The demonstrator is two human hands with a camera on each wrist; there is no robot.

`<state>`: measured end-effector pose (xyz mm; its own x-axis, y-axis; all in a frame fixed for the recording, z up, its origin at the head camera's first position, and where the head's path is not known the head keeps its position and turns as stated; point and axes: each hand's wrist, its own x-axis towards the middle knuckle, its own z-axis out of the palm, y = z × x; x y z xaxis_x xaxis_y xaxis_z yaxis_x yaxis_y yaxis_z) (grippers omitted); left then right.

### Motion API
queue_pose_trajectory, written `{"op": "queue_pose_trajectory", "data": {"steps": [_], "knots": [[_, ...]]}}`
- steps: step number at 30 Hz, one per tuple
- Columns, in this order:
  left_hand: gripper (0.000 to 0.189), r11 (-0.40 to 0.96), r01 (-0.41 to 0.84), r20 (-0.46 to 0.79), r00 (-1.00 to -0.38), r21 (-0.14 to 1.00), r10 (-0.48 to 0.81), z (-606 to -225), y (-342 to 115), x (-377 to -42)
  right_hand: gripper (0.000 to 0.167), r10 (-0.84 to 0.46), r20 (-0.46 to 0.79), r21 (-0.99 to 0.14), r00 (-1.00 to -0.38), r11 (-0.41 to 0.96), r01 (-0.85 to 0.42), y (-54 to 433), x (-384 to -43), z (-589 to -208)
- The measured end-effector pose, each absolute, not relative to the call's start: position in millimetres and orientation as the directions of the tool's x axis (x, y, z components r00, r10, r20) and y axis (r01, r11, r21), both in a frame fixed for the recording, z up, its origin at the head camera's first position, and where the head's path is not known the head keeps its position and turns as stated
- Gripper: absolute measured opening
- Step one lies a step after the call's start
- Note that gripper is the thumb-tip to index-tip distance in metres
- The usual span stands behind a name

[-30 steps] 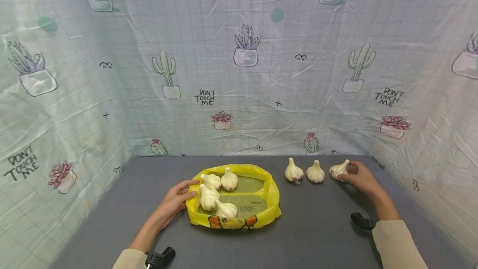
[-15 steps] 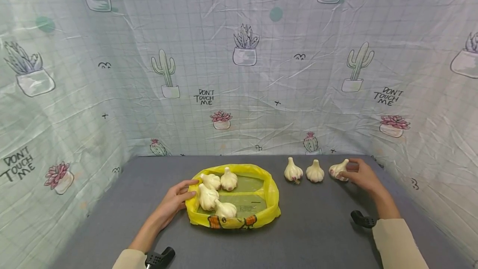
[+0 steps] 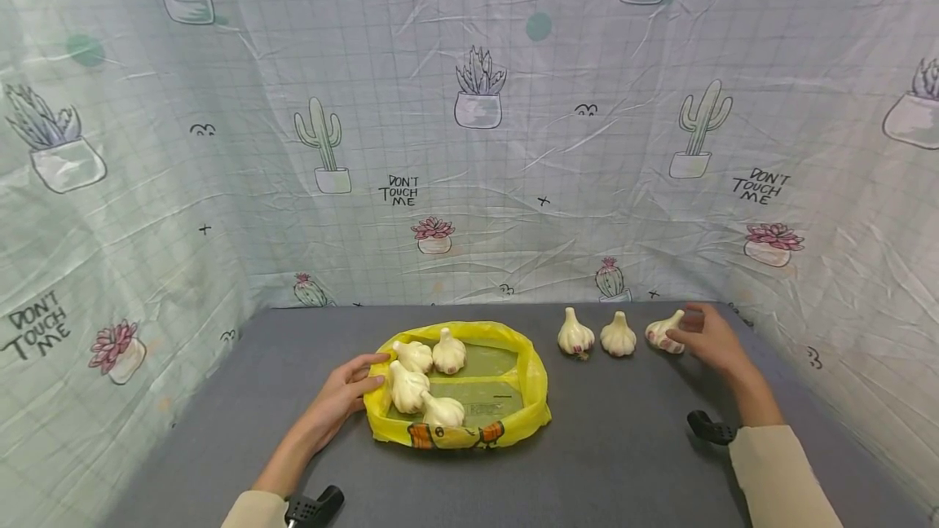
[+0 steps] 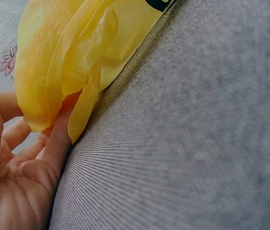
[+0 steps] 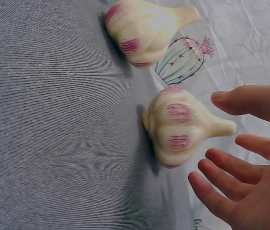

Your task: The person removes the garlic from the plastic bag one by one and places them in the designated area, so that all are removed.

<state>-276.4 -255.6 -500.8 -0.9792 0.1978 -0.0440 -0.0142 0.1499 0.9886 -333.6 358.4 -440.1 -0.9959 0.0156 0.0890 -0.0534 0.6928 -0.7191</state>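
Observation:
A yellow plastic bag stands on the table with its mouth spread upward. Inside it, several garlic bulbs are gathered toward the left side. My left hand rests at the bag's left rim, fingers extended; in the left wrist view some fingers disappear behind the yellow plastic. My right hand is beside the rightmost garlic bulb, whose stem tilts toward the palm. Seen from the right wrist, thumb and fingers are spread around this bulb, with gaps between them and it.
Two more garlic bulbs, one at left and one in the middle, stand in a row beside the right one on the grey table. A cactus-print curtain closes off the back and sides.
My right hand's fingers spread slightly around the right bulb, the index finger lifting a little upward. The left hand, bag and bulbs stay in place; the head view shifts slightly.

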Motion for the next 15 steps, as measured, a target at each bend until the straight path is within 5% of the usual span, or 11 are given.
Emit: {"op": "queue_pose_trajectory", "data": {"steps": [15], "knots": [[0.058, 0.138, -0.014, -0.042, -0.977, 0.990, 0.207, -500.2, -256.8, -276.2, 0.072, 0.097, 0.323, -0.660, -0.941, 0.736, -0.151, 344.0, -323.8, -411.4]]}}
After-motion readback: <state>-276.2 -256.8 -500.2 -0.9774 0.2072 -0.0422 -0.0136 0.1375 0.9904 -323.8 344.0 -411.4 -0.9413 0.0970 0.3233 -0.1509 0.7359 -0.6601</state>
